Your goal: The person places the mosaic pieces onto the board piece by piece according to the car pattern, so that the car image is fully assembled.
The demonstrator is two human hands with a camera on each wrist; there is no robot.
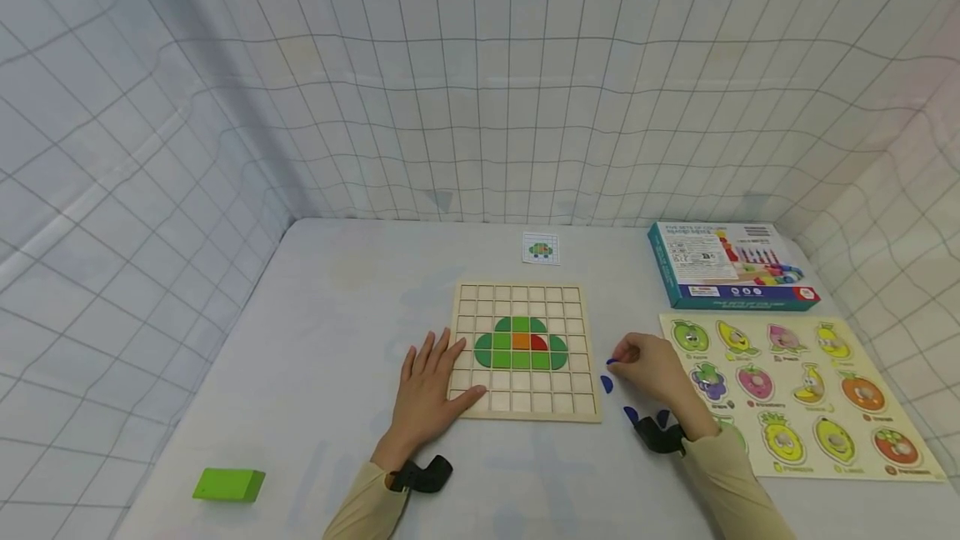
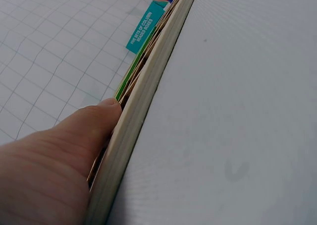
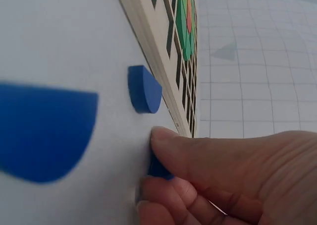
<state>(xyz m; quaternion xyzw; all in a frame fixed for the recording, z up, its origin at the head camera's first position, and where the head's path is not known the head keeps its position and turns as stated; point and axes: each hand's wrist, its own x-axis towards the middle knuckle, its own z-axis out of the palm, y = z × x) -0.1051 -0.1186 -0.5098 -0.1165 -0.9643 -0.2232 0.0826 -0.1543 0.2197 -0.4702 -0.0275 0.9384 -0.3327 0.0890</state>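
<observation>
My left hand [image 1: 423,394] lies with its fingers spread on the left edge of a wooden grid board [image 1: 525,417]. In the left wrist view the thumb [image 2: 89,123] rests along the board's rim. Green tiles [image 1: 502,348], an orange tile [image 1: 521,342] and a red tile [image 1: 537,343] sit in the board's middle cells. Right of the board, my right hand [image 1: 651,369] pinches a small blue rounded tile [image 3: 159,168] between thumb and fingers, mostly covered by them. Another blue quarter-round tile [image 3: 144,90] lies beside the board, and two more blue tiles [image 1: 631,414] lie near the right wrist.
A small pattern card [image 1: 541,248] lies behind the board. At the back right is a teal-edged box [image 1: 735,265]; in front of it, a fruit picture board [image 1: 810,394], partly under the right forearm. A green block [image 1: 228,485] stands at the front left.
</observation>
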